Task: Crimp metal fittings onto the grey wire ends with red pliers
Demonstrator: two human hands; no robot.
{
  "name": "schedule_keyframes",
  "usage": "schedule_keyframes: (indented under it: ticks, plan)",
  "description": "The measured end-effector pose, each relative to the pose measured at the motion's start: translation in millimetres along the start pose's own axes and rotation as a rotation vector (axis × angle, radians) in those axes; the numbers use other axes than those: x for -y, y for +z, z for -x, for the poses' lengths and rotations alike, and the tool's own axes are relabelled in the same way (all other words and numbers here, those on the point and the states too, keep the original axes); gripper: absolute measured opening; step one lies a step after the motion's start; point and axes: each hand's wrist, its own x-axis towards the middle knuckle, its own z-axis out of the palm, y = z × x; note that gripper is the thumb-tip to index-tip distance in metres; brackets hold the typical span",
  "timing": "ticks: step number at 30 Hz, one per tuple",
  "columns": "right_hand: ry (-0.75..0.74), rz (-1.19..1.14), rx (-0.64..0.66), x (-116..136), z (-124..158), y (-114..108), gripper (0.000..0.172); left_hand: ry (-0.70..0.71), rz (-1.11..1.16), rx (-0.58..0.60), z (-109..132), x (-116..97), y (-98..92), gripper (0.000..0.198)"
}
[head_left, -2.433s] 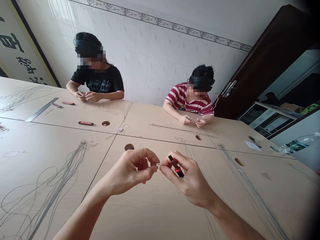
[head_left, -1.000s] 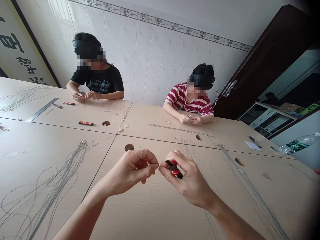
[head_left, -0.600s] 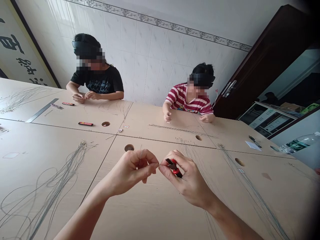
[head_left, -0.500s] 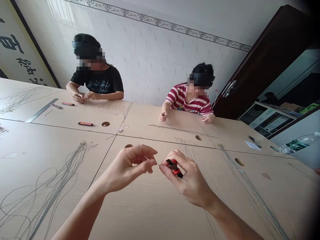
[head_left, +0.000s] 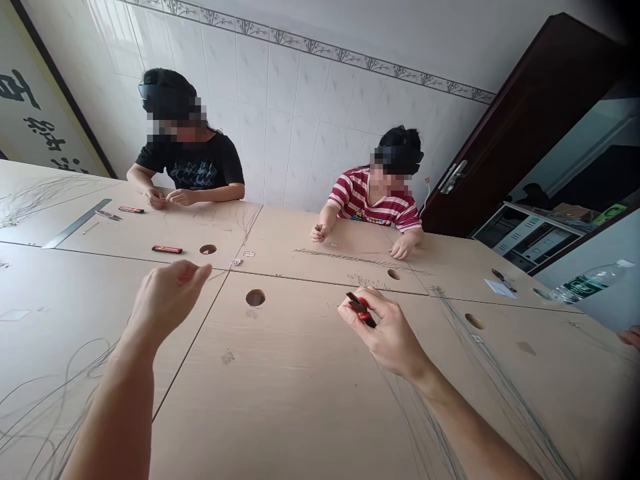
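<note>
My left hand (head_left: 167, 298) hovers above the seam of the wooden table (head_left: 300, 387). Its fingertips are pressed together in a loose pinch, and I cannot make out anything between them. It is over the top end of a bundle of thin grey wires (head_left: 60, 400) that fans out across the left of the table. My right hand (head_left: 387, 330) is raised at centre right, closed round small pliers with red and black handles (head_left: 361, 309). More thin wires (head_left: 500, 393) run beneath and to the right of that hand.
Two people sit across the table, their hands on small parts. A round cable hole (head_left: 255, 297) lies between my hands. A red and black tool (head_left: 167, 249), a metal ruler (head_left: 75, 223) and a water bottle (head_left: 585, 288) lie on the table; a dark cabinet (head_left: 525, 113) stands at right.
My left hand has left the pliers' tip and swung up and to the left, over the wire bundle. My right hand has risen slightly with the pliers. The view has tilted a little.
</note>
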Motion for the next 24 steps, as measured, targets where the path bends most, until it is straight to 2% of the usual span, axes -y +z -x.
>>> schedule_keyframes:
  ticks: [2, 3, 5, 6, 8, 9, 11, 13, 15, 17, 18, 19, 20, 21, 22, 24]
  plan:
    - [0.004, -0.003, 0.006, -1.5, 0.0, 0.8, 0.022, -0.007, -0.125, -0.176, 4.2, -6.0, -1.3, 0.026]
    - [0.005, -0.007, 0.012, -1.7, -0.1, 1.2, 0.023, 0.017, -0.128, -0.222, 8.2, -12.2, -0.9, 0.028]
    - [-0.006, -0.015, 0.031, -0.8, -0.7, 2.1, 0.022, 0.148, -0.015, -0.199, 19.1, -28.4, 3.6, 0.029]
    - [-0.019, -0.018, 0.042, 0.7, -1.3, 2.3, 0.02, 0.203, 0.056, -0.117, 25.1, -37.3, 8.2, 0.029]
    - [-0.06, -0.02, 0.06, 5.7, -3.2, 2.4, 0.017, 0.261, 0.185, 0.198, 36.5, -53.4, 22.2, 0.036]
    - [-0.084, -0.019, 0.064, 9.0, -4.3, 2.2, 0.015, 0.259, 0.236, 0.388, 41.1, -59.8, 31.1, 0.041]
    - [-0.123, -0.02, 0.06, 15.9, -6.7, 1.2, 0.014, 0.265, 0.358, 0.689, 47.3, -67.8, 50.4, 0.046]
    - [-0.142, -0.035, 0.051, 21.1, -8.9, -0.3, 0.014, 0.271, 0.486, 0.98, 50.2, -69.2, 67.1, 0.045]
    - [-0.131, -0.051, 0.027, 23.1, -10.5, -2.0, 0.017, 0.215, 0.559, 1.273, 52.0, -64.5, 76.5, 0.041]
    - [-0.099, -0.061, -0.003, 22.2, -11.4, -3.1, 0.019, 0.111, 0.591, 1.496, 54.4, -56.1, 76.9, 0.041]
    - [-0.08, -0.065, -0.015, 21.1, -11.5, -3.3, 0.019, 0.061, 0.626, 1.552, 56.0, -51.5, 74.1, 0.044]
    - [-0.06, -0.07, -0.023, 19.9, -11.3, -3.2, 0.021, 0.02, 0.687, 1.562, 57.5, -47.4, 70.1, 0.047]
    - [-0.044, -0.078, -0.026, 18.7, -10.9, -2.6, 0.021, -0.008, 0.77, 1.523, 58.9, -44.4, 65.3, 0.052]
    - [-0.032, -0.086, -0.027, 17.8, -10.3, -1.6, 0.022, -0.026, 0.863, 1.432, 59.8, -42.8, 60.1, 0.057]
    - [-0.023, -0.094, -0.027, 17.2, -9.5, -0.2, 0.022, -0.034, 0.945, 1.3, 60.0, -43.2, 54.9, 0.061]
    - [-0.018, -0.111, -0.024, 17.0, -7.6, 3.3, 0.022, -0.04, 1.018, 0.939, 58.1, -49.5, 44.6, 0.066]
